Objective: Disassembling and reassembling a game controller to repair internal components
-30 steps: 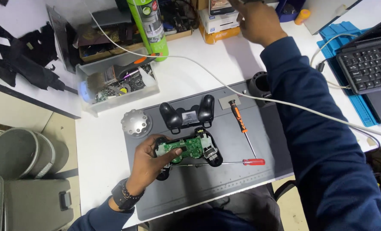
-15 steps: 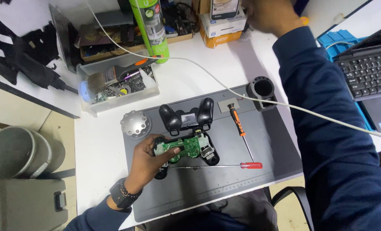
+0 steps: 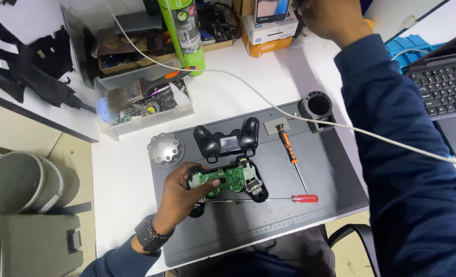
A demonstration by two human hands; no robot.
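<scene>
Our left hand (image 3: 179, 192) pins the opened controller (image 3: 225, 182) to the mat (image 3: 269, 225), fingers curled on its board. Our right hand (image 3: 330, 18) reaches far off, grip unclear. Looking away, we might press the bare board or nudge the screwdriver (image 3: 269, 199) beside it.

A: What's worn on the arms?
B: Dark navy long sleeves, both sides. Soft knit-looking fabric, w/ folds along the right sleeve (image 3: 407, 154).
A: Cuffs?
B: Plain, no buttons or markings seen. Left sleeve (image 3: 117, 261) only partly in view, bottom edge.
A: Anything on the wrists?
B: Black watch (image 3: 148, 237) w/ chunky strap on the left wrist. Both hands bare, no gloves.
</scene>
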